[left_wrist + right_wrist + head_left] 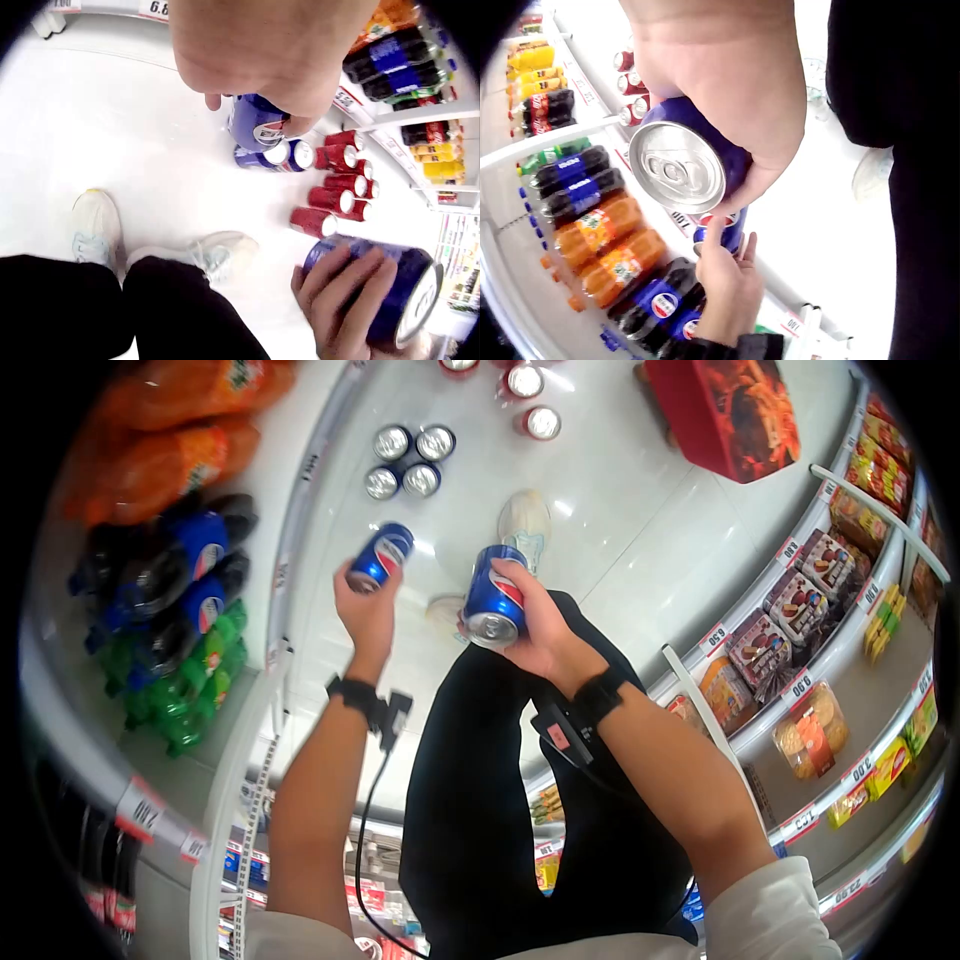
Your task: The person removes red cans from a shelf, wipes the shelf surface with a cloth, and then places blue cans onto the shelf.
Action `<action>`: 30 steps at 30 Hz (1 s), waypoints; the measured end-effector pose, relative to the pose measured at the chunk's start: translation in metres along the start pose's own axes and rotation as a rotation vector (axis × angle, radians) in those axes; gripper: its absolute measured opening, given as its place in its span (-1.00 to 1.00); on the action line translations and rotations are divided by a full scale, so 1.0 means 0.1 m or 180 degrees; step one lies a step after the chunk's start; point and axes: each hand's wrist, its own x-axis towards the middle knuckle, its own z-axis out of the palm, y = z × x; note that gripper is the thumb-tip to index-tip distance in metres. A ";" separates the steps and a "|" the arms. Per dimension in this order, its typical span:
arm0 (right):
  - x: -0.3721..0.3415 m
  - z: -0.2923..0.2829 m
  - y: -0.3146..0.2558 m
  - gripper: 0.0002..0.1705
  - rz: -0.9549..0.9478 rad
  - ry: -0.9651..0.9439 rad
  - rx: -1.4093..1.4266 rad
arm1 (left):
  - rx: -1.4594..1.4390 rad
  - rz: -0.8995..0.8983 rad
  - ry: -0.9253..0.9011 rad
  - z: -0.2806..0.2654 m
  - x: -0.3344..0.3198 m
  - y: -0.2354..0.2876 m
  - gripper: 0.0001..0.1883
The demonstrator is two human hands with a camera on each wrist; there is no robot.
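Left of centre in the head view, the left hand (366, 612) has its grip wrapped around one Pepsi can (382, 556); its fingers are partly hidden, so their exact placement is hard to judge. Near the centre, the right hand (545, 632) grips a second Pepsi can (492, 596), held tilted. Four blue cans (421, 480) stand clustered on the floor (620, 510) at upper left of centre, near red cans (541, 424) at the top.

The right grip (541, 628) partly hides its blue can (489, 598), and the head view's top edge crops a red can (459, 366).
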 end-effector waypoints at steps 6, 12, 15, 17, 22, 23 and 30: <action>-1.61 0.58 -0.03 -0.40 -0.0226 -0.0876 0.0111 | -0.0121 0.0468 -0.0478 -0.75 -1.22 1.54 -0.30; -3.33 1.11 0.02 -0.24 -0.1177 -0.1471 -0.0536 | -0.0112 0.1049 -0.0631 -1.70 -2.31 2.78 -0.25; -4.06 1.30 0.12 -0.09 -0.1487 -0.1895 -0.0683 | -0.0556 0.1161 -0.0629 -2.21 -2.74 3.26 -0.21; -4.39 1.34 0.18 -0.07 -0.1608 -0.2364 -0.0753 | -0.0592 0.1556 -0.0511 -2.58 -3.02 3.59 -0.13; -5.17 1.38 0.47 -0.33 -0.2009 -0.2778 -0.1059 | -0.1402 0.2186 0.0084 -3.43 -3.71 4.30 0.01; -5.24 1.37 0.51 -0.29 -0.2040 -0.2895 -0.1212 | -0.1458 0.2336 0.0313 -3.61 -3.83 4.38 0.01; -6.24 1.79 1.08 -0.12 -0.2095 -0.3665 -0.1768 | -0.3698 0.2155 -0.0550 -4.49 -4.81 4.92 -0.08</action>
